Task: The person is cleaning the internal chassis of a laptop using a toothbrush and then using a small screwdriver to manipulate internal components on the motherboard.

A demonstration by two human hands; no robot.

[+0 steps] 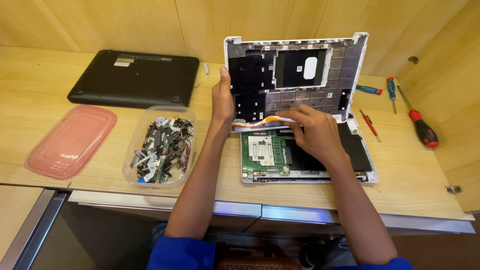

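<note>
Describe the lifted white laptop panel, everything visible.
The white laptop panel stands tilted up nearly on edge behind the opened laptop base, inner side facing the camera. It looks like white plastic at the rim, with a dark grey inner face of ribs and small cells, plus a rectangular cut-out showing a black sheet with a white patch. The left hand grips its left edge. The right hand is at the orange and white ribbon cable running along its lower edge.

Bare desk (420, 175) is left right of the open laptop base (357, 172), bounded by the screwdrivers (422, 127). On the left, passage is narrowed by the parts tub (160, 145), pink lid (70, 140) and black laptop (132, 77). Behind, the way is blocked by the raised white cover (295, 75).
</note>
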